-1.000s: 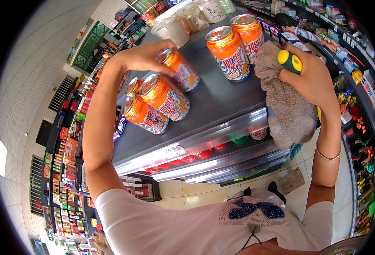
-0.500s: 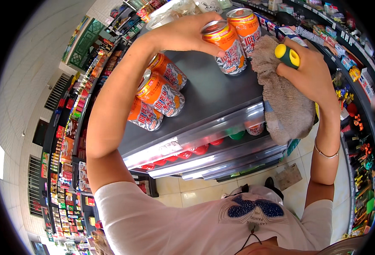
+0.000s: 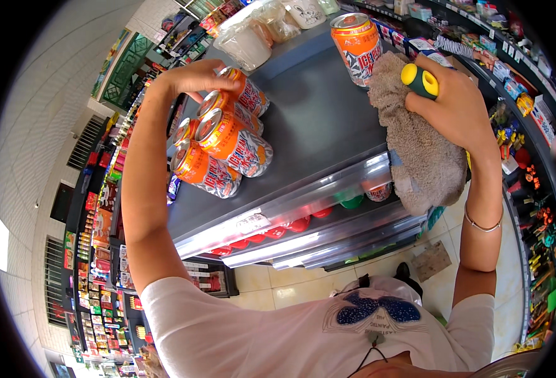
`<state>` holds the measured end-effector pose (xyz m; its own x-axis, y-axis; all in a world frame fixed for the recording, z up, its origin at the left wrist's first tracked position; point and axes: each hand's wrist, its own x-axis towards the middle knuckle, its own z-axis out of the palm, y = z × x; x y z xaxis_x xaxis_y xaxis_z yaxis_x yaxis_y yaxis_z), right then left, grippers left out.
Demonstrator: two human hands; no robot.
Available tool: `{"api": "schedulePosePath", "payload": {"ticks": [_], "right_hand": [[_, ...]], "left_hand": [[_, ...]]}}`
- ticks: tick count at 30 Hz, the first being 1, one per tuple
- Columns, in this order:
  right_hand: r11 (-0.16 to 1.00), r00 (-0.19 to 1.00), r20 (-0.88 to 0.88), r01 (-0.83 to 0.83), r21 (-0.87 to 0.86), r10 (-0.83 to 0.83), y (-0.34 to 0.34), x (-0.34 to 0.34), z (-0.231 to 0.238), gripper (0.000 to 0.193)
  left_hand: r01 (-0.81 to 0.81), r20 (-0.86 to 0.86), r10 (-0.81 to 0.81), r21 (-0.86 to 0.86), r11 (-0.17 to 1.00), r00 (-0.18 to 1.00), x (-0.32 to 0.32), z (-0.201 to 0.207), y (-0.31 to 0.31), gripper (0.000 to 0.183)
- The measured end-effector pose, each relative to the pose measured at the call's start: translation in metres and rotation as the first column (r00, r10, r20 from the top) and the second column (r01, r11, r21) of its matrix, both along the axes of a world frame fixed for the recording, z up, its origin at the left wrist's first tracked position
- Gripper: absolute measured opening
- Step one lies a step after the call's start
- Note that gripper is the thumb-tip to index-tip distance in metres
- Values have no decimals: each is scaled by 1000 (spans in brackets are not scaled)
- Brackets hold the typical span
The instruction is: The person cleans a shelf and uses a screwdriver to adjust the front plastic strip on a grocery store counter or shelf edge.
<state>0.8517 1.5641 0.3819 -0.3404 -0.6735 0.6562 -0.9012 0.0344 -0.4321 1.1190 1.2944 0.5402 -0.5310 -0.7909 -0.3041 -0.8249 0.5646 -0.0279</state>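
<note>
On the left of the dark shelf top (image 3: 315, 120), several orange-and-silver drink cans (image 3: 239, 146) stand close together. My left hand (image 3: 196, 79) has its fingers curled round the upper part of the rearmost can of that group (image 3: 252, 94); its far fingers are partly hidden. One more can (image 3: 356, 50) stands alone at the back right. My right hand (image 3: 451, 104) grips a grey-brown cloth (image 3: 419, 151) together with a yellow-and-green handle (image 3: 420, 80). The cloth hangs over the shelf's right end. What the handle belongs to is hidden.
White wrapped packs (image 3: 245, 45) and a white cup-like container (image 3: 306, 12) sit along the back edge. Below the front edge, a lit shelf holds red-capped items (image 3: 275, 233). Stocked store shelves (image 3: 530, 126) rise to the right and left. Another person's striped sleeve (image 3: 452, 47) shows at far right.
My left hand has carried a can from the back right across to the left group. The right hand, still holding the cloth and handle, has shifted very slightly left.
</note>
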Motion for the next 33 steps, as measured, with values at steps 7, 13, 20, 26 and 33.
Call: {"api": "schedulePosePath", "payload": {"ticks": [7,13,20,26,33], "right_hand": [[999,999,32,-33,-3,34,2,0,0,41],[996,994,76,-85,12,84,1,-3,1,39],[996,995,48,-88,3,87,4,-3,2,37],[993,994,48,-105,46,103,2,-7,2,39],[996,997,15,-75,-53,76,2,-3,-2,43]], "left_hand": [[136,92,-132,-30,990,987,-12,-6,0,59],[533,-396,-595,-265,804,700,-80,-27,41,56],[802,-261,-856,-306,512,447,-151,-38,68,58],[650,-89,-649,-19,760,756,-99,-13,78,58],[623,-40,-663,-305,721,747,-36,2,109,56]]}}
